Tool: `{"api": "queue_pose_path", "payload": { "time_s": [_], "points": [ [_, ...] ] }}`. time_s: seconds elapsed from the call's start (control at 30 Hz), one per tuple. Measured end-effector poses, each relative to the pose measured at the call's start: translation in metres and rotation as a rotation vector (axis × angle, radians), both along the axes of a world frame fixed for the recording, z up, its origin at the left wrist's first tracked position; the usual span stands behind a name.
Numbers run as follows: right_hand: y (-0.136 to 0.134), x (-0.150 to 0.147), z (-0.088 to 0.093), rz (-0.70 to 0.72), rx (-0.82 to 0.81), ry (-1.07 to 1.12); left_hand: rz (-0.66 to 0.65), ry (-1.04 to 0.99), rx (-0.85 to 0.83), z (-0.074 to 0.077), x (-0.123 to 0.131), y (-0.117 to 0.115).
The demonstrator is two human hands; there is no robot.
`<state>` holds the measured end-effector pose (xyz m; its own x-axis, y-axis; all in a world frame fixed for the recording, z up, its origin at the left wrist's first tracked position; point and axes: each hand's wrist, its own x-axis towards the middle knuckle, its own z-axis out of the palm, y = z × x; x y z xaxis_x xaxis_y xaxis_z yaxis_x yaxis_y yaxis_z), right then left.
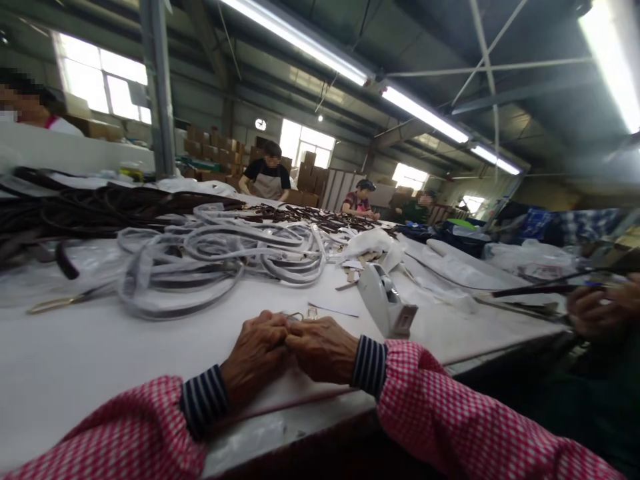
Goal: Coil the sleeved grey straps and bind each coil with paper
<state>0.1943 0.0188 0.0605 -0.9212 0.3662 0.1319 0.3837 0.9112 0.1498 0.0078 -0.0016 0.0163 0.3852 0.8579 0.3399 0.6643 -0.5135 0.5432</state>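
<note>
My left hand [257,350] and my right hand [323,348] meet at the near edge of the white table, fingers pinched together. A thin curved metal loop [295,315] shows just beyond the fingertips. The rest of what they grip is hidden behind the knuckles. Right past my right hand lie a small gold-coloured buckle [313,312] and a thin dark strip [336,310]. A grey tape dispenser [383,300] stands to the right of them. Beyond my hands, grey belts [200,253] in clear wrapping lie coiled in a loose heap.
Dark brown straps [100,207] are piled at the far left, with gold-handled scissors [55,305] in front. Paper scraps [355,267] lie behind the dispenser. A co-worker's hands [600,307] hold a dark strap at the right edge. Other people [270,173] work across the table.
</note>
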Motion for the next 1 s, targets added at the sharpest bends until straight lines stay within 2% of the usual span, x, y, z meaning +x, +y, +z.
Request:
{"api": "queue_pose_path", "payload": {
  "time_s": [0.13,0.27,0.33,0.43,0.53,0.63,0.8,0.9,1.0],
  "points": [
    [-0.028,0.009,-0.014,-0.151,-0.034,0.121,-0.041,0.025,-0.038,0.015,-0.004,-0.003],
    [-0.052,0.016,-0.035,-0.305,0.014,0.197,-0.194,0.099,-0.105,0.03,-0.015,-0.002],
    [-0.056,0.018,-0.043,-0.33,0.025,0.216,-0.224,0.113,-0.113,0.033,-0.018,-0.001],
    [-0.056,0.019,-0.048,-0.328,0.009,0.237,-0.165,0.175,-0.015,0.03,-0.018,-0.001],
    [-0.056,0.02,-0.046,-0.346,0.009,0.248,-0.15,0.272,0.084,0.024,-0.016,-0.002],
    [-0.058,0.018,-0.045,-0.368,0.0,0.261,-0.163,0.338,0.114,0.018,-0.013,-0.002],
    [-0.059,0.019,-0.045,-0.364,-0.073,0.312,-0.139,0.316,0.221,-0.004,-0.011,0.005],
    [-0.06,0.043,-0.034,-0.303,-0.147,0.426,-0.132,0.242,0.225,-0.011,-0.012,0.01],
    [-0.053,0.095,-0.011,-0.369,-0.104,0.692,-0.161,0.095,0.197,-0.006,-0.011,0.01]
  ]
}}
